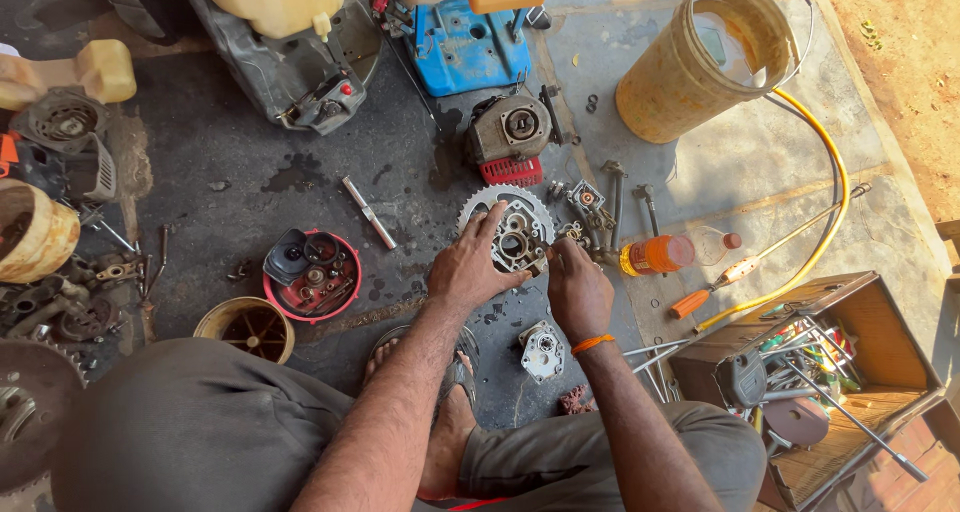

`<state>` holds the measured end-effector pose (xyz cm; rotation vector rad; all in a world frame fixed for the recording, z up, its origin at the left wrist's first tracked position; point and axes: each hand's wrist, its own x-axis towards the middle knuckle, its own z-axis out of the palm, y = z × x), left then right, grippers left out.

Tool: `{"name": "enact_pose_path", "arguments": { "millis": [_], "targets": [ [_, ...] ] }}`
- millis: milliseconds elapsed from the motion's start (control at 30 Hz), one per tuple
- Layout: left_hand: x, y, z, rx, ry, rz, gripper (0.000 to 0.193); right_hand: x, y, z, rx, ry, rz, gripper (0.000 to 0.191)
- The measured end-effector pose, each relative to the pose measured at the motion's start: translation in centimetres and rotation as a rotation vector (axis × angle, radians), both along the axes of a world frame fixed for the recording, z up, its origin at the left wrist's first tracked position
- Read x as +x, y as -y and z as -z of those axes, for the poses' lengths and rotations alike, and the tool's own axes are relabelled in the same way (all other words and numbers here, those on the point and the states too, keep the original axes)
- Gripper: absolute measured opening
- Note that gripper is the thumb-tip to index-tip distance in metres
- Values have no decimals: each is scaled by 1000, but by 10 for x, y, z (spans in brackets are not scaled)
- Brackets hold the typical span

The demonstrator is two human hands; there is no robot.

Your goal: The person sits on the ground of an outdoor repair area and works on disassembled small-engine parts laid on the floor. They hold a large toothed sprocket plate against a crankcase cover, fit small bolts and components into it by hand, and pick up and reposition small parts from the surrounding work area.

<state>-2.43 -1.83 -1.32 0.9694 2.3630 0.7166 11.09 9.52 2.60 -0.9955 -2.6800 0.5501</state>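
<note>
Both hands are on a small metal engine housing point(517, 240) that sits on a toothed, finned flywheel point(478, 208) on the oil-stained concrete floor point(230, 142), just ahead of the person's sandalled foot point(452, 412). The left hand point(466, 268) steadies the housing from the side, its fingers point(487, 222) curled over the rim and holding it; the right hand point(576, 290), with an orange band at the wrist, has its fingers point(556, 251) pinched narrow at the housing's right edge, though whether they grip a small fastener or only the casting I cannot tell. The step in hand looks like fitting or loosening a part at that edge, and the next move would seem to call for a firm hold from the left while the right works with fine fingertip control. As for containers: a red round tray point(349, 294) to the left holds small dark engine parts and a black cover; a shallow tan bowl-like part point(247, 327) lies near the knee; a tall tan bucket point(690, 77) stands at the far right with what looks like a clear bottle inside; a wooden toolbox point(860, 302) holds wrenches, rods and other tools. An orange bottle point(660, 254) lies on its side just beside the work.
</note>
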Motion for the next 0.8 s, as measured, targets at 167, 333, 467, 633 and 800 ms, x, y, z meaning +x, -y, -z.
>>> {"name": "enact_pose_path", "arguments": {
  "millis": [167, 333, 467, 633, 800],
  "targets": [
    [2, 2, -7, -46, 66, 6, 126, 11, 8, -1, 8, 47, -5, 18],
    [0, 1, -9, -10, 32, -4, 128, 7, 2, 2, 28, 12, -40, 19],
    [2, 1, -8, -31, 35, -4, 128, -2, -9, 4, 40, 13, -59, 19],
    [1, 1, -10, -54, 58, 10, 127, 7, -1, 2, 27, 39, -55, 19],
    [0, -1, -6, -50, 15, 16, 129, 9, 0, 2, 25, 30, -64, 18]
  ]
}}
